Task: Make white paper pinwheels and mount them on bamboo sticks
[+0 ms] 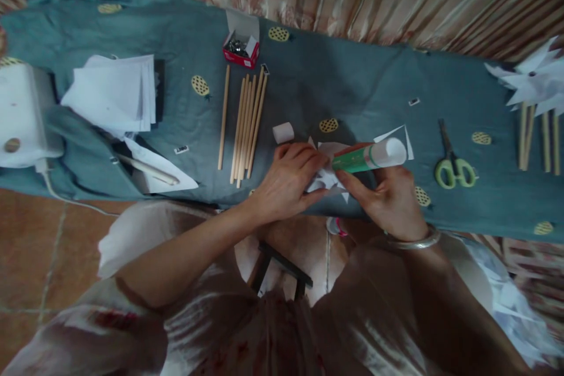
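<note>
My right hand [392, 197] is closed round a green and white glue stick [368, 156], tilted with its tip down against folded white paper. That paper is a pinwheel [326, 179] with pointed tips, lying on the cloth near the front edge. The fingers of my left hand [293, 179] press and grip it from the left, hiding part of it. Just beyond my left fingertips lies a white glue stick cap [282, 133]. A white paper triangle [408, 141] shows behind my right hand.
Several wooden sticks [247, 129] lie left of my hands, below a red box of metal pins [241, 50]. Paper sheets [112, 94], a pencil-like rod [150, 169] and a white device [24, 114] are further left. Green-handled scissors [453, 171] and finished pinwheels [535, 79] are at right.
</note>
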The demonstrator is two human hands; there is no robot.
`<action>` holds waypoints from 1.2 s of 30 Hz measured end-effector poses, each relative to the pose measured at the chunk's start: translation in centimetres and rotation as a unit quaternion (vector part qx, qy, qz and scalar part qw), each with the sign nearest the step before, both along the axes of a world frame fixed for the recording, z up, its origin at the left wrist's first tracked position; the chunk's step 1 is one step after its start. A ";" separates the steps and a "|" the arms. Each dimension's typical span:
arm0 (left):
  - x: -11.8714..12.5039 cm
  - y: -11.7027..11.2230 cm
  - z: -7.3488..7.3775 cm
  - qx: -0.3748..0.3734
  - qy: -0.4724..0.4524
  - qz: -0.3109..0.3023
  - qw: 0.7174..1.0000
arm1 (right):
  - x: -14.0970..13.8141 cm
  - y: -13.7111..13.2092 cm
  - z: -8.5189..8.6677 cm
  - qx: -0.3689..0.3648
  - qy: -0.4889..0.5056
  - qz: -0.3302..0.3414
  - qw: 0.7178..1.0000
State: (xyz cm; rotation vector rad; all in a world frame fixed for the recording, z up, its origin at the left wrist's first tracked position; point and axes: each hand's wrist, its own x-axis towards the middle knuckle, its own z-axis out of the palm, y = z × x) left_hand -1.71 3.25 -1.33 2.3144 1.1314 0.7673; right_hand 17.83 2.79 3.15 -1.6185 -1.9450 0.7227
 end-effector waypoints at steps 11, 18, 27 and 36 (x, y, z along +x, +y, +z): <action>0.8 0.6 0.2 -0.044 0.017 0.012 0.999 | 0.3 -0.2 -0.5 0.016 -0.054 -0.013 0.998; 1.1 0.6 0.1 -0.041 0.028 0.019 0.999 | 0.6 -0.3 -0.6 0.052 -0.092 0.017 0.994; 1.3 0.7 -0.3 -0.042 0.027 0.025 0.998 | -0.1 -0.2 -0.5 0.075 -0.099 0.056 0.991; 1.2 0.9 -0.2 -0.045 0.030 0.017 0.998 | 0.1 0.0 -0.3 0.060 -0.110 0.073 0.989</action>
